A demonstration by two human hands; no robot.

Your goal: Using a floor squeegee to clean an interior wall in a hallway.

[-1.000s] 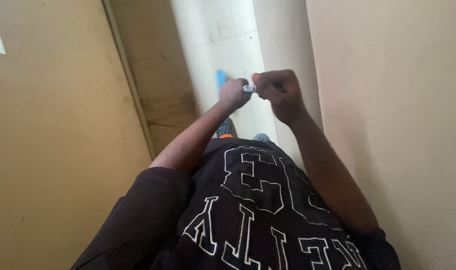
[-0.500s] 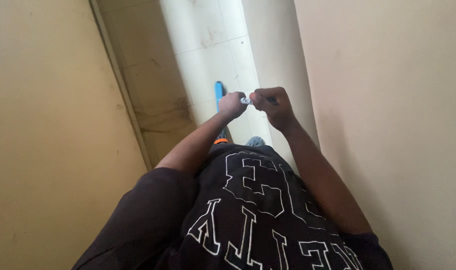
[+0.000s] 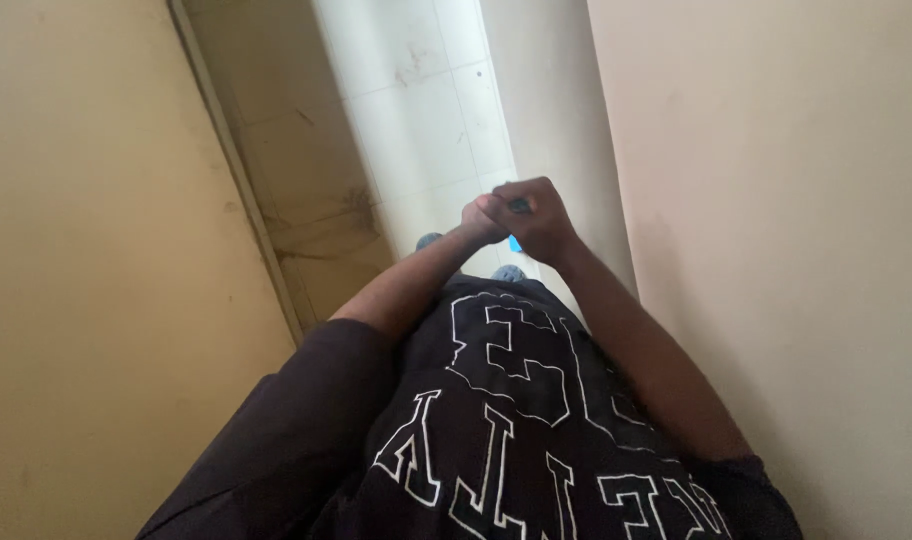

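Hands together over a narrow strip of floor, walls on either side.

Left hand [image 3: 479,222] and right hand [image 3: 528,220] pressed against each other in front of the chest, above the shirt [image 3: 496,420], right partly over left. Between the fingers of the right, a small object [image 3: 519,206], too hidden to name. Just below the hands, a small bit of something [image 3: 516,243] showing, perhaps lying on the floor. Beneath the forearms, two shoe tips: one [image 3: 429,241] left of the left wrist, the other [image 3: 509,272] under the right wrist. Tiled floor [image 3: 416,110] stretching ahead, a wall [image 3: 76,250] close on the left, another wall [image 3: 776,220] close on the right.
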